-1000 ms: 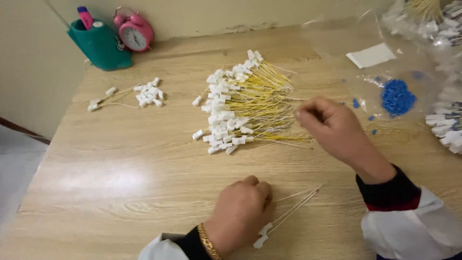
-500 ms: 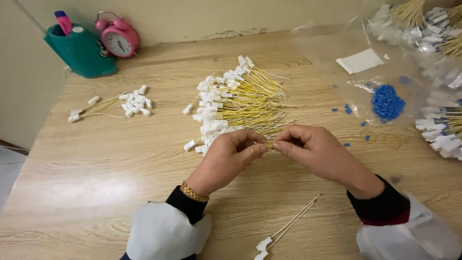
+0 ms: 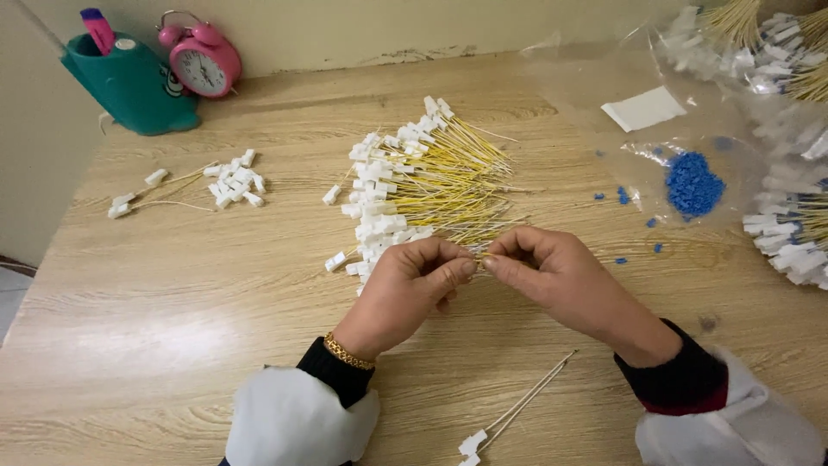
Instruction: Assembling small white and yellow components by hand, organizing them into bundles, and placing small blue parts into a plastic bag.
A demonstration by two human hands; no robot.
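My left hand (image 3: 405,289) and my right hand (image 3: 556,276) meet fingertip to fingertip above the wooden table (image 3: 172,293), pinching a thin yellow wire with a white connector between them; most of that wire is hidden by my fingers. Just beyond my hands lies a big pile of yellow wires with white plastic connectors (image 3: 423,185). Two finished wires with white ends (image 3: 509,414) lie near the front edge between my wrists. A gold bracelet (image 3: 348,352) circles my left wrist.
A small heap of white connectors (image 3: 228,179) sits at the left. A teal holder (image 3: 129,82) and pink alarm clock (image 3: 205,62) stand at the back left. Blue beads (image 3: 693,184) on clear plastic, a white slip (image 3: 642,108) and more wire bundles (image 3: 789,242) fill the right side.
My left hand rose off the table and my right hand drew back from the pile; both now meet in the middle, gripping one wire. The view shifted slightly.
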